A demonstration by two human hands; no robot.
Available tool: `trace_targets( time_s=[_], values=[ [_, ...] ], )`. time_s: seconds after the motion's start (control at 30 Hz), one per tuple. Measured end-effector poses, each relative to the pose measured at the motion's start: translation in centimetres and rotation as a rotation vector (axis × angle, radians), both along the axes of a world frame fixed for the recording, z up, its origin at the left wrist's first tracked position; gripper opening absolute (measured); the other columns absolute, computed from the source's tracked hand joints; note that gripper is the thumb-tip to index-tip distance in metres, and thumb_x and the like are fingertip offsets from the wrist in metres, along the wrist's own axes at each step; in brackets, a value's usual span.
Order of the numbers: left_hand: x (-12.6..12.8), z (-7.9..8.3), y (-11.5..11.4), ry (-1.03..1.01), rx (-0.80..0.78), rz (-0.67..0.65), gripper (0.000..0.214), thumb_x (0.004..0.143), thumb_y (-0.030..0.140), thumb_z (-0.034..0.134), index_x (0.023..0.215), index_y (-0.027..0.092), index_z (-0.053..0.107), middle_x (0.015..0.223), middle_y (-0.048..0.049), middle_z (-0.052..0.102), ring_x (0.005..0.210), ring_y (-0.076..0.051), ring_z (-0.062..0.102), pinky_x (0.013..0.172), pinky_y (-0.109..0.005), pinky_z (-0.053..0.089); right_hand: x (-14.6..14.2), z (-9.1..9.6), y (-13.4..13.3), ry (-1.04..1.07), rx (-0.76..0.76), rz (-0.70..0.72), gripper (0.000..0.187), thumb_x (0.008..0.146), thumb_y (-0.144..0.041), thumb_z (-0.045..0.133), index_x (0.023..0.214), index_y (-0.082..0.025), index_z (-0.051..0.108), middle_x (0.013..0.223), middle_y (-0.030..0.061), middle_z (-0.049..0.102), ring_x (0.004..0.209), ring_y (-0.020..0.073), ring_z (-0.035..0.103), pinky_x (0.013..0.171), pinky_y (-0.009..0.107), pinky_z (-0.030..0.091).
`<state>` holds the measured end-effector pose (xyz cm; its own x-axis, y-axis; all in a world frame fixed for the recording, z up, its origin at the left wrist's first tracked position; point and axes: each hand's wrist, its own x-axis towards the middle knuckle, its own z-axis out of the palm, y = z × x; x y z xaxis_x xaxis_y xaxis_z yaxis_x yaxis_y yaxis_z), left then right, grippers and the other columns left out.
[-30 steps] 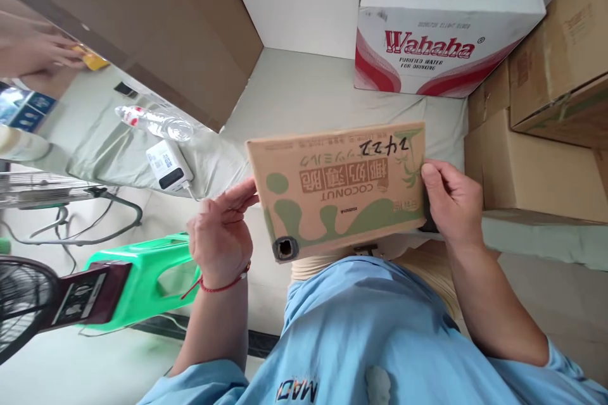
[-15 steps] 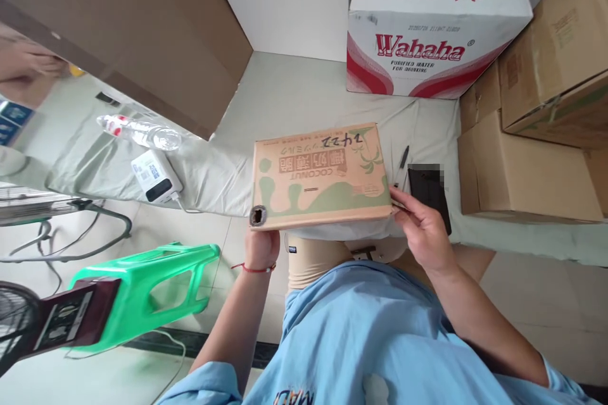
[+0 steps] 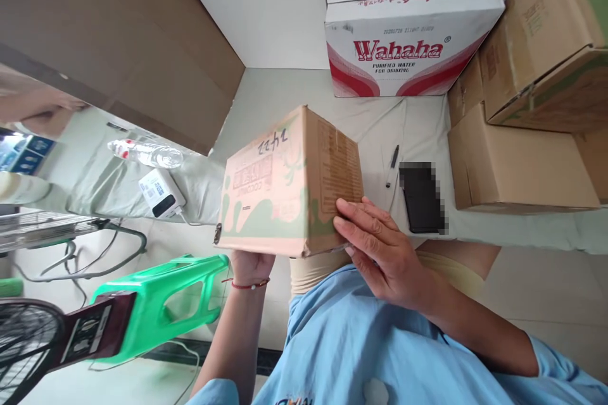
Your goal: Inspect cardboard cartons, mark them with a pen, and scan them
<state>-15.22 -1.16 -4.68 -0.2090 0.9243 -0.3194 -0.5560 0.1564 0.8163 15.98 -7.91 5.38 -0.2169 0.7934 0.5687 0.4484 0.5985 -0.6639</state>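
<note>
A brown cardboard box [image 3: 266, 202] with green splash print and the handwritten number 2422 is held over the table's front edge. It is turned so that its front and right side both show. My left hand [image 3: 251, 266] supports it from beneath at the lower left; its fingers are hidden under the box. On the right side face, my right hand [image 3: 380, 250] lies with fingers stretched out flat against the cardboard. Right of the box, a black pen [image 3: 392, 164] and a dark, partly pixelated flat object [image 3: 420, 199] lie on the cloth.
A Wahaha water carton [image 3: 403, 50] stands at the back, with brown boxes [image 3: 522, 164] stacked to the right. At left are a large brown panel [image 3: 128, 31], a plastic bottle [image 3: 147, 153], a white power bank [image 3: 160, 193], a green stool [image 3: 166, 297] and a fan [image 3: 28, 348].
The box has turned, bringing its right side into view, and has shifted left. My right hand has moved from the box's right corner onto that side face.
</note>
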Motion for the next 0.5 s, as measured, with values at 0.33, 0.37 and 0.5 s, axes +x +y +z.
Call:
trace_targets(
  time_s=[0.33,0.37,0.5],
  values=[
    [2.2,3.9,-0.6,0.27,0.053,0.122,0.033,0.076,0.046,0.082,0.098,0.023,0.084,0.105,-0.0045,0.086,0.12,-0.031,0.078,0.107,-0.038,0.061,3.2,-0.1,1.3,0.088,-0.102,-0.072,0.079,0.109,-0.026,0.064,0.178,-0.044,0.031,0.178,0.0033,0.048,0.163,0.0286,0.052,0.133,0.053,0.047],
    [2.6,4.8,-0.7,0.297,0.074,0.127,0.035,0.078,0.049,0.082,0.1,0.023,0.084,0.108,-0.0044,0.086,0.124,-0.031,0.076,0.111,-0.04,0.059,3.1,-0.3,1.3,0.123,-0.126,-0.072,0.078,0.109,-0.027,0.065,0.178,-0.044,0.032,0.178,0.0026,0.048,0.164,0.0279,0.05,0.135,0.053,0.046],
    [3.7,8.0,-1.5,0.343,0.213,0.161,0.041,0.091,0.065,0.075,0.104,0.027,0.084,0.12,-0.0031,0.085,0.134,-0.031,0.071,0.117,-0.042,0.056,2.1,-2.6,0.9,0.353,-0.331,-0.061,0.068,0.11,-0.038,0.066,0.174,-0.042,0.043,0.18,0.0007,0.045,0.166,0.0262,0.047,0.137,0.051,0.044]
  ],
)
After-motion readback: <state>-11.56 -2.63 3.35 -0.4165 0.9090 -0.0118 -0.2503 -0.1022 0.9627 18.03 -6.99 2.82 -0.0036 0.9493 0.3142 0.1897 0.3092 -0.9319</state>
